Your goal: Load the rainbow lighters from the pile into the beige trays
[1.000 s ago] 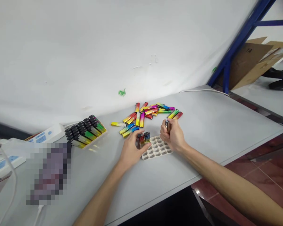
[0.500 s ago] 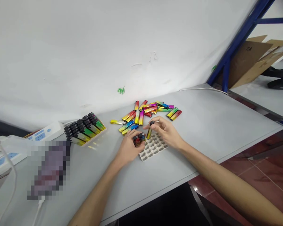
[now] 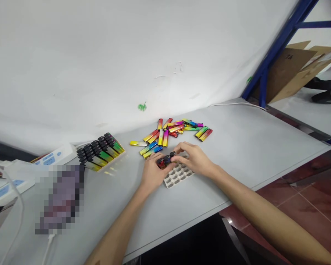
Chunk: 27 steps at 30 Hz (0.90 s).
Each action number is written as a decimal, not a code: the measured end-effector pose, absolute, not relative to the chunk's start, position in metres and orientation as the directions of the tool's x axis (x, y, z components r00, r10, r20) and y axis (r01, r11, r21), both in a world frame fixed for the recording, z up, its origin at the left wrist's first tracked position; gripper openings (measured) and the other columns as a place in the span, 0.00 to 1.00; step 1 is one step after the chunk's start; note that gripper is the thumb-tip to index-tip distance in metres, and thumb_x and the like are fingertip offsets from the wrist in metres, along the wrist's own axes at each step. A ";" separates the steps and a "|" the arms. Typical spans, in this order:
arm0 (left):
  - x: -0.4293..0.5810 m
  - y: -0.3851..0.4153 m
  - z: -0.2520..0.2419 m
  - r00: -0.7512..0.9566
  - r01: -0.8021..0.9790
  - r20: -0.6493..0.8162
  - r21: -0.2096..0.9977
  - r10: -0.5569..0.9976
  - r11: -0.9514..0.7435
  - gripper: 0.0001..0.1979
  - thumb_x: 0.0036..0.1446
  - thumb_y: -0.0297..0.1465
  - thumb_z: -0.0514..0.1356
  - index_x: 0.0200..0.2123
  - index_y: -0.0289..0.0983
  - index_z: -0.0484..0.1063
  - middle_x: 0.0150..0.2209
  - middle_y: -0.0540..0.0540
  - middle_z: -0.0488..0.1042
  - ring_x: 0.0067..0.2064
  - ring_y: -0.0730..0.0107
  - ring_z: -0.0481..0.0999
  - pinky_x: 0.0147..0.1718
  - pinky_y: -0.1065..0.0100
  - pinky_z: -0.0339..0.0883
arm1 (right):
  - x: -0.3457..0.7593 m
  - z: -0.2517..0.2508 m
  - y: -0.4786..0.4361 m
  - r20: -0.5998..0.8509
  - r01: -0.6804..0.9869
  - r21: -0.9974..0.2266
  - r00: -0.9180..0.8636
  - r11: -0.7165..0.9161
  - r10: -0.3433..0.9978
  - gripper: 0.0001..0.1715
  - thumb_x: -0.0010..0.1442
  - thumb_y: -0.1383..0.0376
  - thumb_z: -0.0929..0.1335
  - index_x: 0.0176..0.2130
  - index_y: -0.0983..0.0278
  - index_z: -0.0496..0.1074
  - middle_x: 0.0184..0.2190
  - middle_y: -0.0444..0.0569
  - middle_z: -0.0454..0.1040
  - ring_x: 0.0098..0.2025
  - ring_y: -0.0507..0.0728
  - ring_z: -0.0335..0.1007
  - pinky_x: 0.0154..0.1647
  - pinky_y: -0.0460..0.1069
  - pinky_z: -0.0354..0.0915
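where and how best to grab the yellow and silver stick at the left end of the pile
Probably pinched from above by its yellow left end, across the two long edges. The yellow and silver stick lies flat, its length running left to right, and that end points away from the pile, leaving room around it.

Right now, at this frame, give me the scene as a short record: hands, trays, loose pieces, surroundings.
Left hand: around two black-topped pieces, red and blue
Right hand: fingers on a third black-topped piece, beside those
White tray: below the hands, rows of slots showing
Other tray: at left, holding rows of black-topped pieces
Loose pieces: lying scattered near the wall
Far right: cardboard
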State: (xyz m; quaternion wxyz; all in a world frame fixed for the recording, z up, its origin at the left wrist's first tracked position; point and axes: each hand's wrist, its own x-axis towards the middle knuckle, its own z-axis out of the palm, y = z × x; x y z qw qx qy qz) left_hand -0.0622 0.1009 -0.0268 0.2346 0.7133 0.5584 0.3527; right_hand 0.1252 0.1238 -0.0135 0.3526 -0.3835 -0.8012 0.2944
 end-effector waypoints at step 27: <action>-0.088 0.099 -0.013 0.267 0.628 0.158 0.720 0.951 -0.296 0.10 0.53 0.40 0.64 0.32 0.39 0.74 0.35 0.49 0.76 0.36 0.66 0.75 0.38 0.66 0.69 | 0.164 -0.020 0.140 0.294 0.491 -0.833 0.004 0.254 0.956 0.23 0.64 0.59 0.61 0.57 0.57 0.65 0.26 0.41 0.68 0.25 0.53 0.61 0.32 0.48 0.59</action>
